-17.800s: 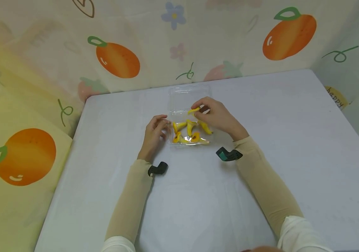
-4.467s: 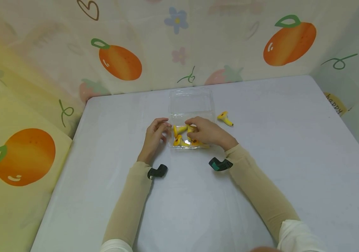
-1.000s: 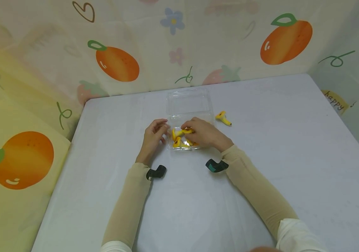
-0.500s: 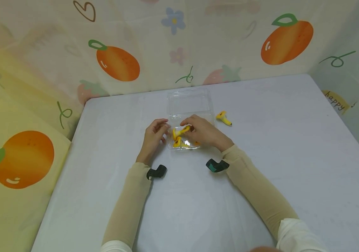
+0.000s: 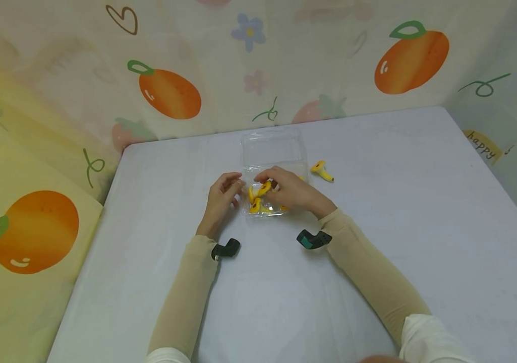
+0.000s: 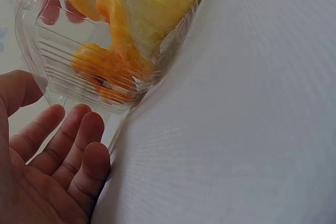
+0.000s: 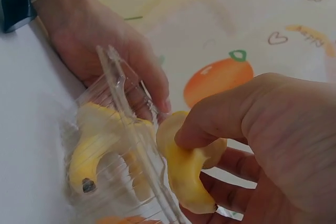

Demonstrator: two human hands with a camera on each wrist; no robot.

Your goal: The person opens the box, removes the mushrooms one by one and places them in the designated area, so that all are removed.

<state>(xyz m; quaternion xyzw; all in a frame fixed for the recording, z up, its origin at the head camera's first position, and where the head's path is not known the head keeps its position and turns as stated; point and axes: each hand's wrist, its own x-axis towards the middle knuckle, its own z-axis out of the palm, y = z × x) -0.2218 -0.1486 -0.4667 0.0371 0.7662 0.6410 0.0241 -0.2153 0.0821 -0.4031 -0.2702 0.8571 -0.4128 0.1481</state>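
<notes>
A clear plastic clamshell box (image 5: 249, 174) lies unfolded on the table, several yellow trumpet-shaped mushrooms (image 5: 257, 205) inside it. My left hand (image 5: 223, 198) is at its left side; in the left wrist view the thumb lies on the box rim (image 6: 37, 72) and fingertips curl up beneath, holding the edge. My right hand (image 5: 294, 189) is over the tray, pinching a mushroom (image 7: 189, 177) between thumb and fingers, its flared cap turned left. The palm hides part of the tray. Another mushroom (image 5: 323, 171) lies on the table right of the box.
The box's transparent lid (image 5: 272, 148) lies folded back toward the rear wall. White cloth covers the table (image 5: 258, 302). A printed fruit curtain (image 5: 222, 65) stands along the back and sides. Each wrist wears a dark camera (image 5: 226, 249).
Since 17.8 s ago, one mushroom has come to lie on the table right of the box. In the last second, my right hand has tilted and shifted its mushroom slightly left; my left hand has stayed put.
</notes>
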